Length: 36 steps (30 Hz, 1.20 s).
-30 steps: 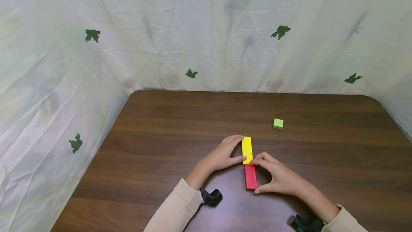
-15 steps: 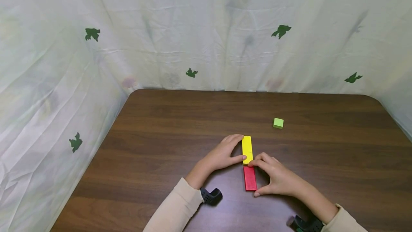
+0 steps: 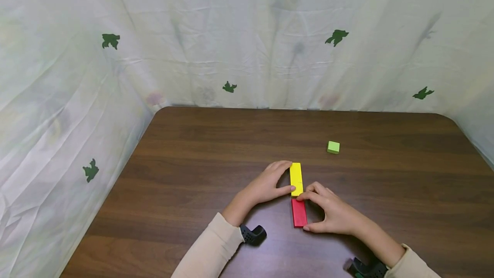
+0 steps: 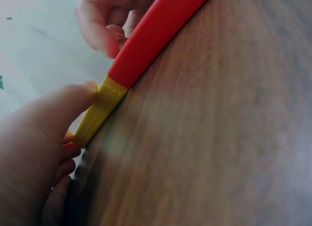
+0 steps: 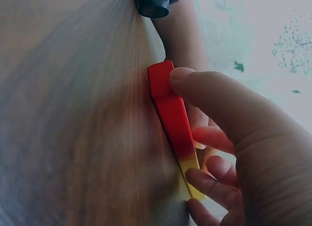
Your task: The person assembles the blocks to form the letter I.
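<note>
A yellow rectangular block (image 3: pixel 296 177) and a red rectangular block (image 3: pixel 299 214) lie end to end on the table, the yellow one farther away. My left hand (image 3: pixel 266 185) grips the yellow block from the left, thumb near its close end and fingers at the far end. From the right, my right hand (image 3: pixel 335 211) pinches the red block lengthwise, thumb at its near end and index finger by the seam. In the left wrist view the red block (image 4: pixel 151 40) meets the yellow block (image 4: pixel 101 109). The right wrist view shows the right thumb (image 5: pixel 195 82) against the red block's end.
A small light green block (image 3: pixel 333 147) sits beyond the hands, to the right. Pale curtains (image 3: pixel 247 42) with leaf prints hang behind and left of the brown wooden table (image 3: pixel 216 140). Black wrist cameras, such as the left one (image 3: pixel 254 236), sit low by the tabletop.
The red block has shifted slightly left under the right hand, lining up more closely below the yellow block. My left hand and the yellow block stay in place.
</note>
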Motion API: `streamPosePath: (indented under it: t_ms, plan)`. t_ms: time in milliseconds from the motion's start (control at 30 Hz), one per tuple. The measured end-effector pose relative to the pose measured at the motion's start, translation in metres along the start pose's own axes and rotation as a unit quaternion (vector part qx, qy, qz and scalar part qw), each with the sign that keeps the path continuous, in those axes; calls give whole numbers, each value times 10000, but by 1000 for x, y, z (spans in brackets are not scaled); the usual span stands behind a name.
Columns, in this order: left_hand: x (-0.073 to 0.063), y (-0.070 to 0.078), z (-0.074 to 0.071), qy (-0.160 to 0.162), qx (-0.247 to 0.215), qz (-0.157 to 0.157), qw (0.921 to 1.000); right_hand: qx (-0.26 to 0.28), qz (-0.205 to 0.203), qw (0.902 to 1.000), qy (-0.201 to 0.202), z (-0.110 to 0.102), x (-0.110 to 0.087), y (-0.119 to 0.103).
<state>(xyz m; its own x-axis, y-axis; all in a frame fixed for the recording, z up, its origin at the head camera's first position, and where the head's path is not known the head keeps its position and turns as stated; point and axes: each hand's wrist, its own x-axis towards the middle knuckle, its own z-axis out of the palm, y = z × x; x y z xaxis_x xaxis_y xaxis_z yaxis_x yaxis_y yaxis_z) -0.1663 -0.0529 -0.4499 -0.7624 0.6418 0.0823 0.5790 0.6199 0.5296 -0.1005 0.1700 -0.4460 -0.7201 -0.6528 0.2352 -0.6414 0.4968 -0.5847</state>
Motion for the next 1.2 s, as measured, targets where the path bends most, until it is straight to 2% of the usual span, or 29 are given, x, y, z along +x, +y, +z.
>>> streamPosePath:
  t_ms: [167,833,1200]
  plan:
    - [0,0,0,49,2,94,9999,13,-5,10000,37,0,0,0]
    - [-1,1,0,82,-10,100,9999,-19,64,9999,89,-1,1,0]
    - [-5,-1,1,488,-449,57,9978,-55,-72,9998,148,0,0,2]
